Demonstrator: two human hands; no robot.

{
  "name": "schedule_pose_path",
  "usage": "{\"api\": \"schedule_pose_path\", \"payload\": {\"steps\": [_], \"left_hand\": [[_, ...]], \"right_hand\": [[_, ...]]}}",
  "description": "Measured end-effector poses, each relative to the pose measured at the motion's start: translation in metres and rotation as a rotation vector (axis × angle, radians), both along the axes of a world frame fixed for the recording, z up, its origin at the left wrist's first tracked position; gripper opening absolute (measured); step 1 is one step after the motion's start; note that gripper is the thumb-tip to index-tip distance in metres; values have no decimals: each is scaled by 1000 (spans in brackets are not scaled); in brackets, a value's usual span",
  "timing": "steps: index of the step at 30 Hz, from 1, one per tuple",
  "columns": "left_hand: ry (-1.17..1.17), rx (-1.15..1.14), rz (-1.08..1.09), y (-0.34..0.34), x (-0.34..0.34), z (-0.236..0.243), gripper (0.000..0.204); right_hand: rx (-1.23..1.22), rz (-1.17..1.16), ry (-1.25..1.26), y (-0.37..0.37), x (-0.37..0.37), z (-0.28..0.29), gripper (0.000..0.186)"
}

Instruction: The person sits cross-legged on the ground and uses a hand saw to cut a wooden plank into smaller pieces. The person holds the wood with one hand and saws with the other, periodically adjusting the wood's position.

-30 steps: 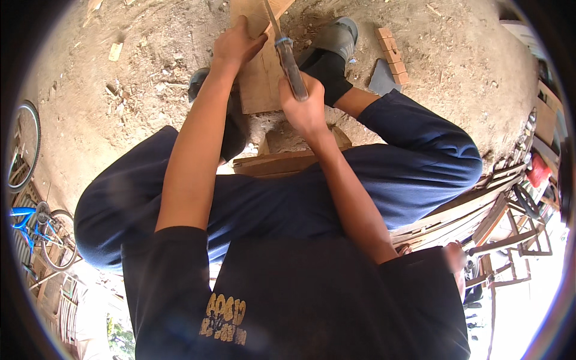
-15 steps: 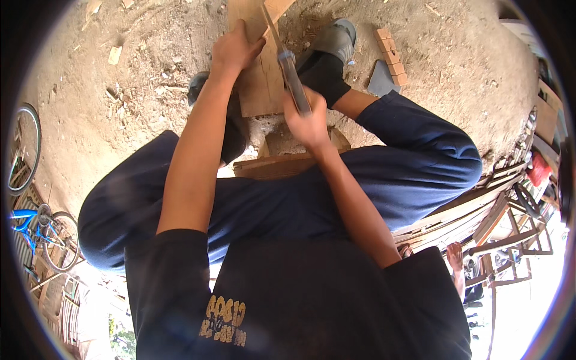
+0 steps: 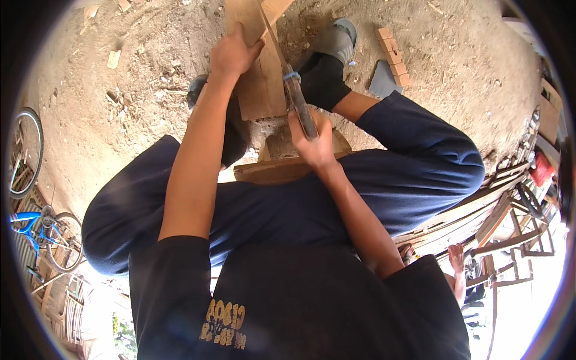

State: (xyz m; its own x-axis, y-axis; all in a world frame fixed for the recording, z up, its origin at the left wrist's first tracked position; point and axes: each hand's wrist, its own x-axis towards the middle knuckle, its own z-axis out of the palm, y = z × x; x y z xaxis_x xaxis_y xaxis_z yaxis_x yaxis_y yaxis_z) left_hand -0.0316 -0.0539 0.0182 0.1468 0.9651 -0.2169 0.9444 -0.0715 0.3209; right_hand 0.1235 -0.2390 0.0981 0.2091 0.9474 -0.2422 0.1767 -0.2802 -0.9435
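My left hand [image 3: 233, 53] is closed on a brown wooden board [image 3: 245, 17], pressing it over a lighter plank [image 3: 261, 96] on the ground between my feet. The fingers wrap past the board's near end. In my right hand [image 3: 313, 139] is the dark straight handle of a hand saw [image 3: 298, 99], with a blue band where handle meets blade. Its narrow blade, seen nearly edge-on, points away from me along the right side of the board. The far end of the blade lies beyond the top of the view.
A wooden seat or bench [image 3: 273, 172] shows beneath my legs. Right of my shoe [image 3: 337, 45] lie a notched wood strip [image 3: 393, 57] and a grey flat piece [image 3: 383, 80]. A blue bicycle [image 3: 27, 223] stands far left; stacked timber [image 3: 456, 210] and another person's hand [image 3: 456, 258] are at right.
My right hand has drawn the saw back toward me and slightly right. My left hand stays on the board, nearly unmoved.
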Motion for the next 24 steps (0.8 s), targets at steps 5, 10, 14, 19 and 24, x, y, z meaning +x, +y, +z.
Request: {"api": "schedule_pose_path", "payload": {"steps": [5,10,14,19,24], "left_hand": [[-38,18,17,3,8,-1,54],[51,97,25,-2,7,-16,66],[189,157,-23,-2,4,-13,73],[147,69,6,2,10,-12,70],[127,132,-12,2,10,-11,71]], "right_hand": [[-114,-11,84,62,-2,1,24],[-72,-29,7,52,20,12,20],[-181,-79,29,37,50,42,21],[-275,-193,23,44,69,26,23],[-238,-302,126,52,64,-7,20]]}}
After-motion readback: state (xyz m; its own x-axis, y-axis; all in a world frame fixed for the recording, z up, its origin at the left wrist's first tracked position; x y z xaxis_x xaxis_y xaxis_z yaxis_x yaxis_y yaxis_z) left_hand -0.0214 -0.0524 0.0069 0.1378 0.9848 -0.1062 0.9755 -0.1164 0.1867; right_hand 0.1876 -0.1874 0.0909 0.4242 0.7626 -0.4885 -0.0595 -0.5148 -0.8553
